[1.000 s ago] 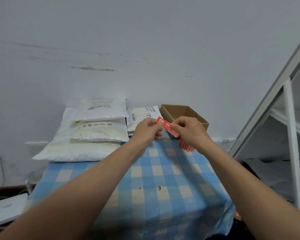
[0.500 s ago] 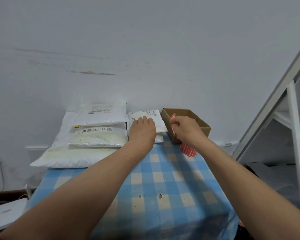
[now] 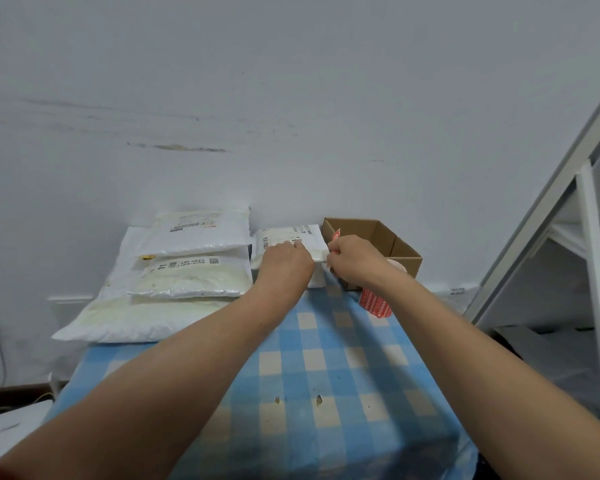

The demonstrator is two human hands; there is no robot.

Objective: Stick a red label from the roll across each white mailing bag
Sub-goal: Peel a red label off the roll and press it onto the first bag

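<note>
Both hands (image 3: pixel 286 259) on bag (image 3: pixel 284 237), label (image 3: pixel 335 235) right

Illumination is dim, diffuse and cool-toned; no distinct source shows. Shadows are soft. No glare. Wide-angle distortion bends the shelf frame (image 3: pixel 548 188) at the right edge. Slight softness overall.

— Cloth colours?
— The tablecloth (image 3: pixel 312 368) under my arms is a blue and cream check, with a few small dark marks.
— Bags?
— Each mailing bag (image 3: pixel 194 233) is white, printed with black barcodes.
— Label?
— Red label (image 3: pixel 335 234); the roll (image 3: pixel 374 303) is red with white print. Brown cardboard box (image 3: pixel 388 237), pale grey wall (image 3: pixel 291 98).
</note>
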